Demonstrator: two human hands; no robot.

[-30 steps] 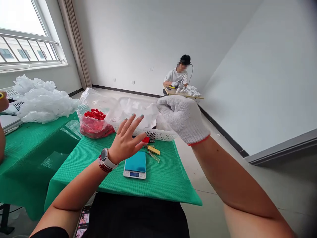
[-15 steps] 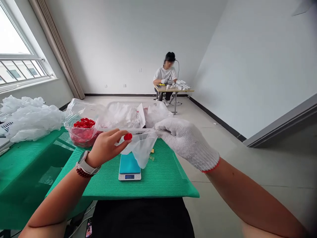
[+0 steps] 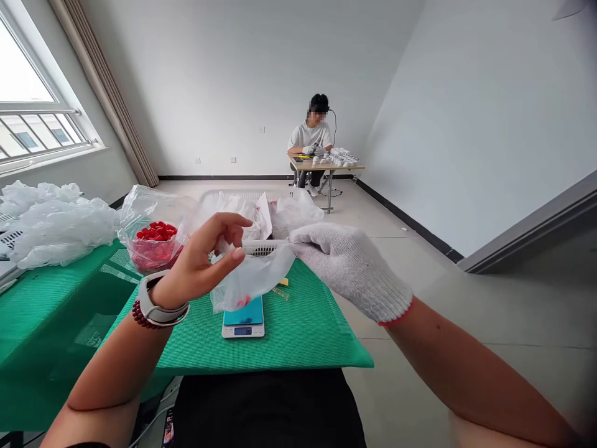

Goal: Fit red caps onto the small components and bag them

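My bare left hand (image 3: pixel 200 261), with a watch and a red bead bracelet at the wrist, pinches the left edge of a small clear plastic bag (image 3: pixel 254 277). My right hand (image 3: pixel 347 264), in a white knit glove, grips the bag's right edge. The bag hangs between them over a small digital scale (image 3: pixel 243 318) with a blue top. Something red shows faintly at the bottom of the bag. A larger clear bag of red caps (image 3: pixel 156 242) sits to the left on the green table (image 3: pixel 303 336).
A white slotted basket (image 3: pixel 263 247) with plastic bags stands behind the scale. A heap of clear bags (image 3: pixel 51 221) lies on the left table. A small yellow item (image 3: pixel 283 282) lies by the scale. Far back, another person sits at a desk (image 3: pixel 324 167).
My left hand held a red cap at the bag's mouth half a second ago; now the cap is gone from my fingers and red shows inside the bag, which hangs lower.
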